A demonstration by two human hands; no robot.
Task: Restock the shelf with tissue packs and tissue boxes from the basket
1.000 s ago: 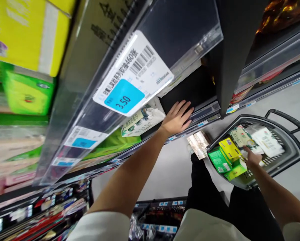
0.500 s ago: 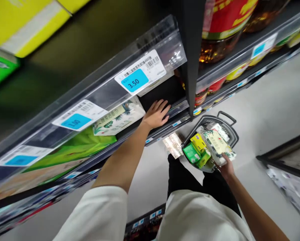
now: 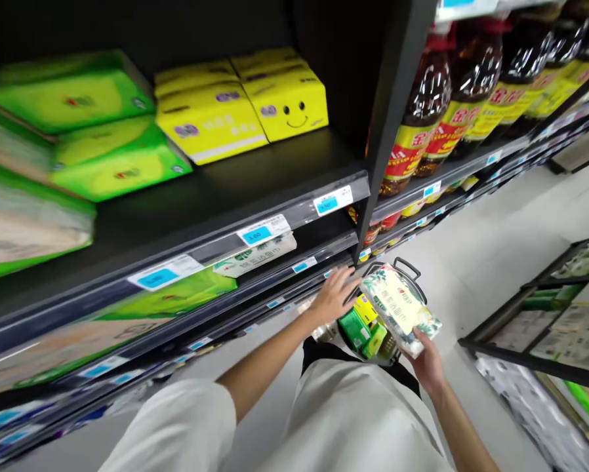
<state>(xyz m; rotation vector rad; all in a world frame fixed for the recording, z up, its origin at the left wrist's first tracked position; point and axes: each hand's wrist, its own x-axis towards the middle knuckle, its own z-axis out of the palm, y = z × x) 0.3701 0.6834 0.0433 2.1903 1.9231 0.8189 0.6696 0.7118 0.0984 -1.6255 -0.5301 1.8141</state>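
My right hand [image 3: 426, 360] grips the near end of a white pack of tissues [image 3: 397, 305] with a leaf print, thumb on top. The pack is raised above a grey shopping basket [image 3: 416, 288] on the floor and hides much of it. Close to the pack's far left end is my left hand [image 3: 332, 295], fingers spread and holding nothing; whether the fingertips touch the pack I cannot tell. Inside the basket lie a green pack [image 3: 355, 328] and a yellow pack [image 3: 366, 308]. A similar leaf-print pack [image 3: 258, 255] sits on the lower shelf.
Yellow tissue packs [image 3: 245, 108] and green packs [image 3: 122, 157] stand on the upper shelf [image 3: 275, 170] at left. Beyond a black upright [image 3: 397, 98] are several oil bottles [image 3: 422, 111]. Another shelf rack [image 3: 530, 354] borders the grey floor [image 3: 491, 242] at right.
My right hand has lifted the leaf-print pack up out of the basket. My left hand has left the lower shelf and moved over beside the pack. The view has tilted up and back.
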